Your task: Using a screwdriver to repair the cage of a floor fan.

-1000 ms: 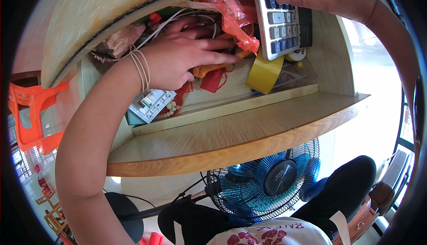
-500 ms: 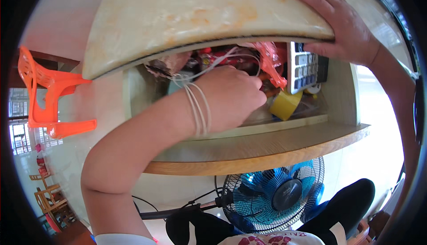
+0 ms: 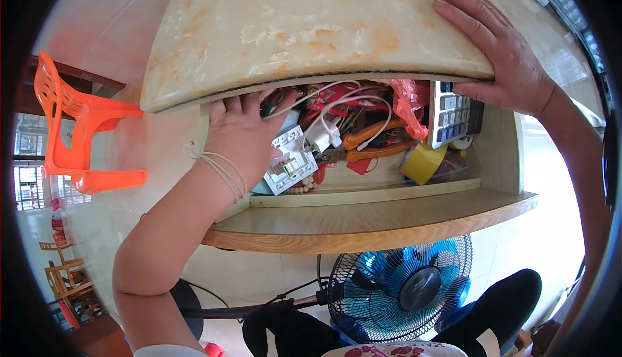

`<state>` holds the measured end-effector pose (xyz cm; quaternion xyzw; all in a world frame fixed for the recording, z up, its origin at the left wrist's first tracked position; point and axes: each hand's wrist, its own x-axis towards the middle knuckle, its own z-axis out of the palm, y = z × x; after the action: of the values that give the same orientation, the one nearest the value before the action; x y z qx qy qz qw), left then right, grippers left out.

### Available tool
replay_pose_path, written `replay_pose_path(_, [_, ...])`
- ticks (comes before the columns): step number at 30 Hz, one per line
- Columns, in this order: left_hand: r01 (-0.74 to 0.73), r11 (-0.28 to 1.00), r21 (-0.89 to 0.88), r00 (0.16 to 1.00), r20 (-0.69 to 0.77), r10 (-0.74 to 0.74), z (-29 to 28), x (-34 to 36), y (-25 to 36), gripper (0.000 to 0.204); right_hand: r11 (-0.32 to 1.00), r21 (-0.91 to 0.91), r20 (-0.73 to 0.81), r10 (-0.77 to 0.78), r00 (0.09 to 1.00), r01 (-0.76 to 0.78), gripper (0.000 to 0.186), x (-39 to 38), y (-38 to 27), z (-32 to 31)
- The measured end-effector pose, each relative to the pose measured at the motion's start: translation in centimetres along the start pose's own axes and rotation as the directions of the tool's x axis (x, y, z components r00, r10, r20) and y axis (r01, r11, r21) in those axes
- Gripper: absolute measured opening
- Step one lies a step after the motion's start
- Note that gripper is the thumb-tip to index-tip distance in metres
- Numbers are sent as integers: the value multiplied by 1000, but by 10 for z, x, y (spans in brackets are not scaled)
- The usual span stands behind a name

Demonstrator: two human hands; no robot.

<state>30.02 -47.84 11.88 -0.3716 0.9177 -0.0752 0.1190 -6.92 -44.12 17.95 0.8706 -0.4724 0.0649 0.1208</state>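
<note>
My left hand (image 3: 243, 133) is inside the left part of an open drawer (image 3: 363, 221), fingers spread, fingertips at the tabletop's edge. White bands circle that wrist. Against its thumb side lies a white socket-like panel (image 3: 290, 162), on something pale blue. Farther right are a white charger plug (image 3: 322, 135) with its cable, pliers (image 3: 372, 142) with orange handles, a red plastic bag (image 3: 407, 104), a yellow tape roll (image 3: 422, 162) and a tilted calculator (image 3: 448, 118). My right hand (image 3: 505, 52) rests with fingers extended on the marbled tabletop (image 3: 311, 26), thumb along its edge near the calculator.
The tabletop overhangs the drawer's back part and hides what lies there. Below the drawer front stands a blue fan (image 3: 402, 289), close to my legs. An orange plastic chair (image 3: 84, 130) is at the left, with wooden furniture (image 3: 68, 279) farther off.
My left hand has moved left from the drawer's middle, and its fingers are now spread. The panel, charger plug and pliers have come into sight. My right hand stays on the tabletop.
</note>
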Motion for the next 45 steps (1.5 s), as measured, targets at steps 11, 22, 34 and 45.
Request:
replay_pose_path(11, [-285,851,-442,920,123,373,-10,5,6,75,1000,11,59,24,998,-24,90,5,-3,-9])
replay_pose_path(22, [-474,470,-745,725,-28,688,28,19,32,82,1000,29,60,3,998,-4,90,5,-7,-8])
replay_pose_path(34, [-102,820,-562,949,192,250,-75,7,24,68,998,-46,150,-29,988,36,91,3,8,-3])
replay_pose_path(45, [-882,441,-165,470,-356,808,-45,100,163,27,995,96,72,-14,997,7,86,-9,0,1])
